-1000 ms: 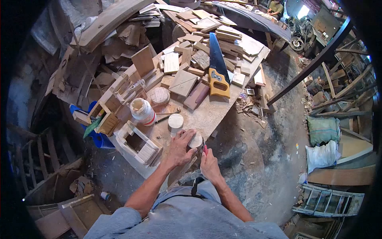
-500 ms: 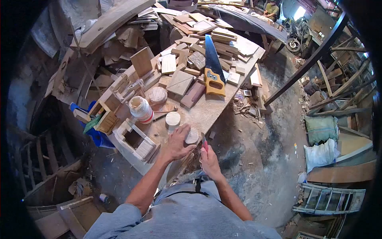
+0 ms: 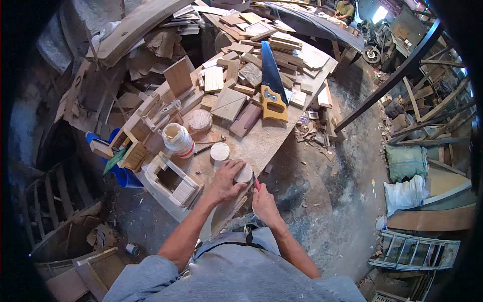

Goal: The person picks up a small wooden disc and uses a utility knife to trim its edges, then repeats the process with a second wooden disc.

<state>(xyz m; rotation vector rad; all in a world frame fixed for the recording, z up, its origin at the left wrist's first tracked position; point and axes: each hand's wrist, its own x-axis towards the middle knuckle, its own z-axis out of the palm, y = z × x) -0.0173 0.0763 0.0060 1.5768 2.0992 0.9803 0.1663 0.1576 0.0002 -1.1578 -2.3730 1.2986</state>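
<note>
- Head view, hands: the left hand is curled over a small wooden disc and clamps it down at the near corner of the workbench, with the fingers bent over its top and rim. The right hand is closed in a fist round a red-handled tool. Its working end points up at the disc, just beside the left fingertips, but what kind of tip it has cannot be told.
- Head view, risks: the tool end lies very close to the left fingers, so a slip off the hard round edge could, I judge, run into them. The disc sits right at the bench edge and is held only by that hand. A sideways push could skid it over dusty wood and onto the floor.
- Head view, materials: the disc is pale, smooth-faced and round. A second, thicker pale round block stands just beyond the left hand. Further out from the knuckles are a plastic jar, white with a red band, and a flat round slab with visible grain.
- Head view, around: to the outer side of the left wrist sits an open box frame of rough light wood. Well beyond both hands lies a hand saw with a yellow handle and a dark blade, among square offcuts.
</note>
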